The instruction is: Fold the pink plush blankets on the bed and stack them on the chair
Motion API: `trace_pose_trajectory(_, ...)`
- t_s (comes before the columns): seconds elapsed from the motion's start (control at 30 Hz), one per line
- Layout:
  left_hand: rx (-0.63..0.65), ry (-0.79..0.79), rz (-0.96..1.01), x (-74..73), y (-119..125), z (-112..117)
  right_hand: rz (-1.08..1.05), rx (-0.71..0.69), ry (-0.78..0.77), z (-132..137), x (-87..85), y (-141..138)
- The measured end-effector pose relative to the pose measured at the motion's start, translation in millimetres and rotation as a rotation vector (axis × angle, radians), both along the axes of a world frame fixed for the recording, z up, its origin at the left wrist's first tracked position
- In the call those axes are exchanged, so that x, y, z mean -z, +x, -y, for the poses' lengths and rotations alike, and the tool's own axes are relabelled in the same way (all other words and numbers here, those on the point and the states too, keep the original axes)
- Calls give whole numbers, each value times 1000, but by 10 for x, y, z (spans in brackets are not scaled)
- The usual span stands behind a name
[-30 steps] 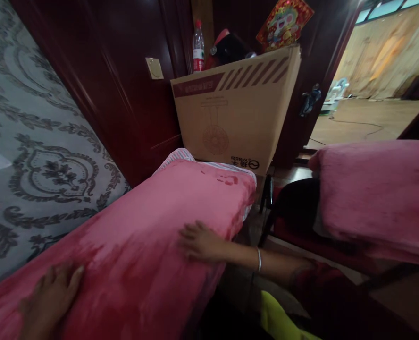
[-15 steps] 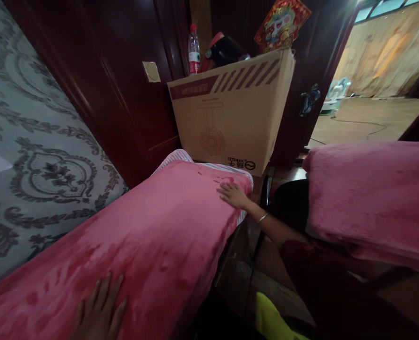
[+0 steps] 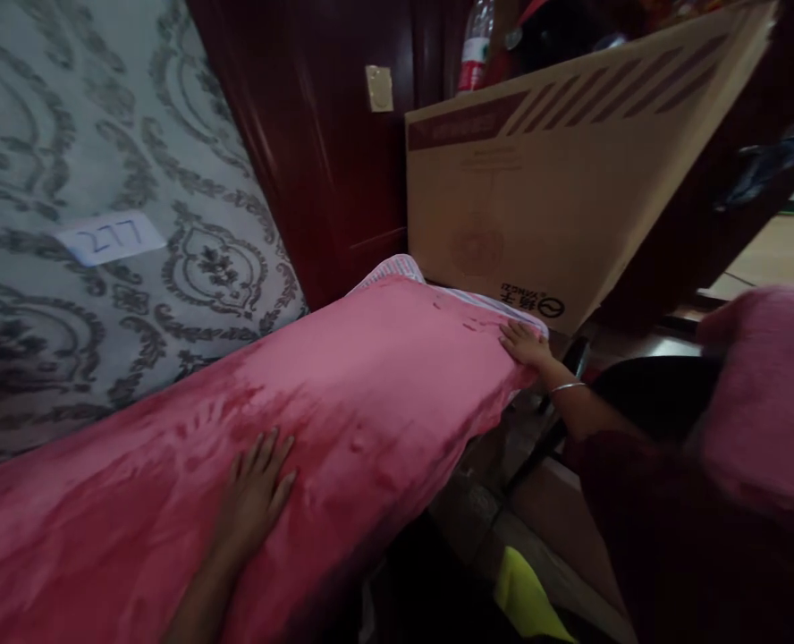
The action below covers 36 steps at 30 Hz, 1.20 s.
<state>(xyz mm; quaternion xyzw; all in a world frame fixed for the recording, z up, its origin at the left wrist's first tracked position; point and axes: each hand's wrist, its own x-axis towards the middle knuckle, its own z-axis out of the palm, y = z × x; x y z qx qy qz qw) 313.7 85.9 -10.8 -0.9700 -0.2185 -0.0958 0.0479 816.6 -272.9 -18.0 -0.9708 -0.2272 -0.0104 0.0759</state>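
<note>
Head view: the left hand (image 3: 256, 487) lies flat, fingers spread, on a long pink fleece bundle (image 3: 370, 385) beside a grey patterned panel (image 3: 102, 134). The right hand (image 3: 524, 347), fingers open, presses its far end, gripping nothing. Striped fabric (image 3: 390, 273) shows uncovered there; a second pink bundle (image 3: 765, 402) sits rightward.

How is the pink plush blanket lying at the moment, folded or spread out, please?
Spread, it seems: the pink plush blanket lies flat under the left hand and right hand, with no fold visible.
</note>
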Motion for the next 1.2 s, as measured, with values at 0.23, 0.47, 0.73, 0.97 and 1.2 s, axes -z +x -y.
trace_pose_trajectory(0.23, -45, -107, -26, -177, 20, 208, 107, -100, 83, -578, -282, -667)
trace_pose_trajectory(0.47, -44, -143, 159, -151, -41, 173, 47, -762, 233, -1520, -294, -2500)
trace_pose_trajectory(0.73, -246, -90, 335, -370, -309, 258, -48, -1094, 209, -1838, -201, -3812)
trace_pose_trajectory(0.97, -501, -77, 76, -250, -1259, 521, -68, -845, 37, -1530, -198, -3192)
trace_pose_trajectory(1.2, -685, -36, 112, -145, -1612, 590, -16, -470, 33, -1221, -300, -2826)
